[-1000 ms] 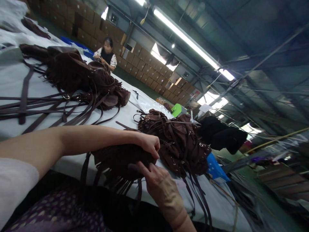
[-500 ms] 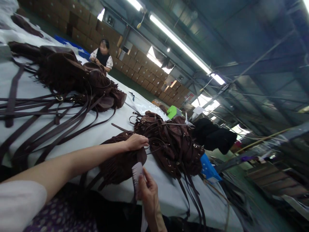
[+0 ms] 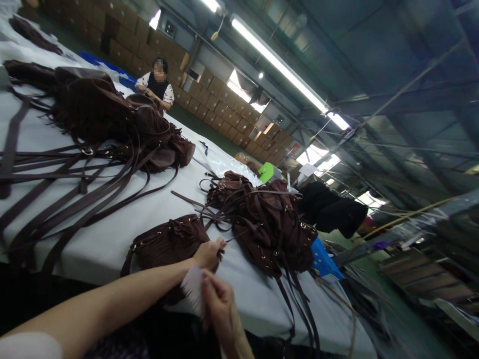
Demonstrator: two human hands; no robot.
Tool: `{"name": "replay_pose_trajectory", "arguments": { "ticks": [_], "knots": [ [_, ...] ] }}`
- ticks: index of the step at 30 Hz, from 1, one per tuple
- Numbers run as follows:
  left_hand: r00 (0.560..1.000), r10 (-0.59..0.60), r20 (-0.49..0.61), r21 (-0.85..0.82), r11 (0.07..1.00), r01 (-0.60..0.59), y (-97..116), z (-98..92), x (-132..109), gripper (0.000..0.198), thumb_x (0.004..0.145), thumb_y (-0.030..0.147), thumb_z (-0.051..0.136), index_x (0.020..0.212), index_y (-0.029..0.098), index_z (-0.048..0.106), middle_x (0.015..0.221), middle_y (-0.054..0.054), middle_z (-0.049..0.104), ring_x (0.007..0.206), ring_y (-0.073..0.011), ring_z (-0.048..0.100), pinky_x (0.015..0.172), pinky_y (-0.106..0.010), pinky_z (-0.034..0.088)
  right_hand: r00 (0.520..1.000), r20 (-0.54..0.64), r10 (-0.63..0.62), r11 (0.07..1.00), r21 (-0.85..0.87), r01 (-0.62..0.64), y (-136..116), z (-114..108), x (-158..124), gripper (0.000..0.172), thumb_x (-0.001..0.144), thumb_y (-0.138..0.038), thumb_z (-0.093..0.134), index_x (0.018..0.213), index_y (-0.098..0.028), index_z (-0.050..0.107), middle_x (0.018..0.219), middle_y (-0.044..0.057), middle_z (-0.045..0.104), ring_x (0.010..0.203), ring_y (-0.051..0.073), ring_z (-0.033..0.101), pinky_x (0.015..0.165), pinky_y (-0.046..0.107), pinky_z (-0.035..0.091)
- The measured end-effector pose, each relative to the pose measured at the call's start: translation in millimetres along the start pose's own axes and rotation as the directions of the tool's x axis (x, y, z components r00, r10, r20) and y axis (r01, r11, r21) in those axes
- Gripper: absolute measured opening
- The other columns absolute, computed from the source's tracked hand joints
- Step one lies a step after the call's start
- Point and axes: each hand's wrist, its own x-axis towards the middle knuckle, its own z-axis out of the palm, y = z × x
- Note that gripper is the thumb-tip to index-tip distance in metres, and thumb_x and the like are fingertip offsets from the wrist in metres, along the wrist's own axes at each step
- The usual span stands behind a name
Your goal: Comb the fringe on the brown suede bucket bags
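A dark brown fringed bag (image 3: 164,244) lies near the table's front edge, its metal eyelets along the upper side. My left hand (image 3: 208,253) is closed at the bag's right end, pinching its fringe; a few dark strands show by the fingertips. Just below, my right hand (image 3: 223,306) grips a pale comb (image 3: 195,290), its teeth pointing left and blurred by motion. The comb is close under my left wrist, and my forearm hides the lower part of the bag.
More brown bags (image 3: 262,219) are heaped to the right, straps hanging over the edge. Another pile of fringed bags (image 3: 101,109) with long straps (image 3: 93,194) spreads across the left. A co-worker (image 3: 157,87) is beyond the table. A blue box (image 3: 325,262) is at the right.
The bag has been turned, now showing its eyeleted side. My left hand has moved down closer to me. The comb in my right hand has shifted left and slightly down.
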Motion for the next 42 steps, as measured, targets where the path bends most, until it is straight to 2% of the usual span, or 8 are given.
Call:
{"name": "replay_pose_trajectory", "arguments": {
  "ticks": [3, 5, 8, 11, 13, 17, 27, 42],
  "knots": [
    [0.988, -0.131, -0.081, -0.047, 0.991, 0.128, -5.5, 0.9, 9.3, 0.033, 0.099, 0.026, 0.020, 0.103, 0.019, 0.051, 0.078, -0.008, 0.064, 0.079, -0.0231, 0.064, 0.066, -0.029, 0.043, 0.978, 0.202, -0.041, 0.987, -0.143, 0.071, -15.8, 5.6, -26.5, 0.035, 0.094, -0.042, 0.049, 0.109, -0.022, 0.073, 0.084, 0.001, 0.069, 0.074, 0.018, 0.062, 0.071, 0.027, 0.050],
    [0.990, -0.123, -0.075, -0.093, 0.989, 0.116, -3.4, -3.6, 7.3, 0.037, 0.100, 0.029, 0.018, 0.098, 0.018, 0.053, 0.082, -0.008, 0.064, 0.081, -0.0202, 0.062, 0.069, -0.028, 0.044, 0.999, -0.032, -0.041, 0.987, -0.155, 0.035, -3.3, -10.4, -31.6, 0.039, 0.093, -0.045, 0.048, 0.111, -0.021, 0.071, 0.082, 0.003, 0.069, 0.074, 0.019, 0.062, 0.071, 0.029, 0.051],
    [0.999, -0.049, -0.010, -0.166, 0.985, 0.046, 8.0, -25.9, -9.8, 0.040, 0.100, 0.034, 0.023, 0.090, 0.016, 0.057, 0.084, -0.004, 0.064, 0.080, -0.0159, 0.060, 0.070, -0.024, 0.045, 0.886, -0.455, 0.092, 0.986, -0.085, -0.147, 43.3, -55.1, -26.2, 0.060, 0.083, -0.056, 0.053, 0.119, -0.010, 0.065, 0.057, 0.000, 0.058, 0.053, 0.017, 0.055, 0.051, 0.028, 0.049],
    [0.905, 0.261, 0.336, -0.347, 0.928, -0.138, 19.4, -64.8, -28.3, 0.028, 0.091, 0.041, 0.051, 0.094, 0.017, 0.065, 0.086, 0.000, 0.068, 0.080, -0.0149, 0.062, 0.072, -0.021, 0.047, 0.803, -0.572, 0.167, 0.963, -0.081, -0.258, 80.7, -93.1, -15.4, 0.077, 0.080, -0.060, 0.054, 0.130, -0.002, 0.054, 0.046, -0.007, 0.046, 0.040, 0.014, 0.044, 0.038, 0.025, 0.041],
    [0.807, 0.401, 0.434, -0.428, 0.880, -0.207, 19.8, -89.2, -26.1, 0.031, 0.091, 0.042, 0.051, 0.100, 0.018, 0.067, 0.092, -0.001, 0.070, 0.086, -0.0165, 0.063, 0.077, -0.022, 0.048, 0.847, -0.530, 0.041, 0.932, -0.284, -0.223, 83.4, -103.7, -4.0, 0.070, 0.086, -0.056, 0.047, 0.132, -0.004, 0.053, 0.053, -0.003, 0.055, 0.042, 0.015, 0.048, 0.042, 0.026, 0.045],
    [0.979, 0.145, 0.146, 0.096, 0.982, -0.160, -4.7, -104.2, 18.0, 0.042, 0.096, 0.040, 0.039, 0.123, 0.014, 0.058, 0.121, -0.013, 0.064, 0.107, -0.0236, 0.060, 0.090, -0.030, 0.045, 0.954, -0.192, -0.230, 0.602, -0.798, -0.015, 51.5, -100.0, 34.8, 0.048, 0.097, -0.037, 0.034, 0.131, -0.014, 0.058, 0.097, 0.012, 0.073, 0.079, 0.021, 0.068, 0.075, 0.032, 0.053],
    [0.953, 0.116, 0.281, 0.417, 0.879, -0.230, -56.7, -62.0, 23.6, 0.023, 0.079, 0.038, 0.067, 0.075, 0.016, 0.071, 0.077, -0.014, 0.072, 0.076, -0.0283, 0.067, 0.077, -0.037, 0.048, 0.991, 0.102, -0.091, 0.310, -0.943, 0.125, 33.3, -58.9, 78.2, 0.028, 0.091, -0.023, 0.052, 0.111, -0.032, 0.069, 0.074, 0.002, 0.073, 0.064, 0.018, 0.065, 0.058, 0.026, 0.040],
    [0.966, 0.257, -0.021, 0.590, 0.783, -0.195, 48.5, -158.9, 31.2, 0.044, 0.093, 0.044, 0.042, 0.080, 0.015, 0.072, 0.081, -0.015, 0.074, 0.076, -0.0275, 0.071, 0.066, -0.032, 0.049, 0.984, 0.130, -0.122, 0.329, -0.930, 0.164, -32.3, -63.7, -7.7, 0.040, 0.093, -0.020, 0.044, 0.130, -0.023, 0.058, 0.077, 0.007, 0.073, 0.065, 0.022, 0.069, 0.055, 0.026, 0.046]
  ]
}}
